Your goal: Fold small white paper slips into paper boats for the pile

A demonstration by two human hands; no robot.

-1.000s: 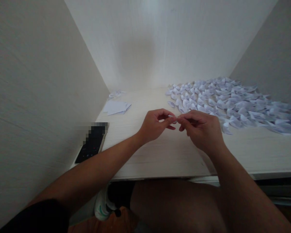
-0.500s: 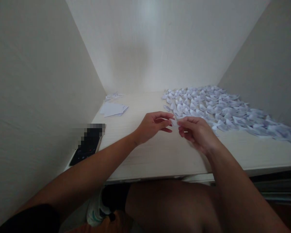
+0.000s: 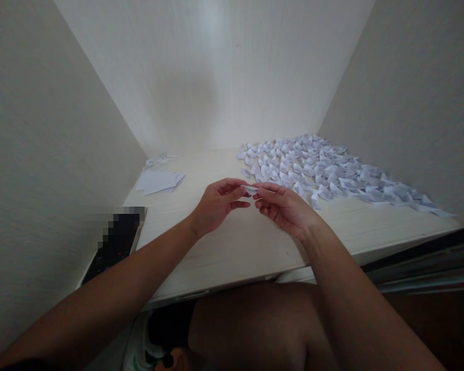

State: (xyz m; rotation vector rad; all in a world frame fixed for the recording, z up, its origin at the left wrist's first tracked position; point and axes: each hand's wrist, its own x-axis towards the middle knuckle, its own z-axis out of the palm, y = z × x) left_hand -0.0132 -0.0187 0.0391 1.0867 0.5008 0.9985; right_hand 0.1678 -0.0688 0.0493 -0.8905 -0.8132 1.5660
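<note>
Between my two hands is a small folded piece of white paper (image 3: 251, 190), held above the desk. My left hand (image 3: 220, 202) pinches its left end between thumb and fingers, with the lower fingers loosely curled. At the right end, the thumb and index finger of my right hand (image 3: 281, 207) are closed on the same paper. Just beyond my hands, many small folded paper boats (image 3: 299, 165) lie in close rows over the right back of the desk. One paper boat (image 3: 245, 172) sits slightly apart at their left edge.
A stack of flat white paper sheets (image 3: 158, 182) lies at the left, with a small heap of paper scraps (image 3: 159, 159) behind it. A dark phone (image 3: 114, 245) stands by the left panel. Panels enclose the wooden desk (image 3: 232, 252) on three sides.
My left fingers have closed on the paper, which my right hand was holding alone. The paper now shows a folded, boat-like shape. The view has shifted to the right.
</note>
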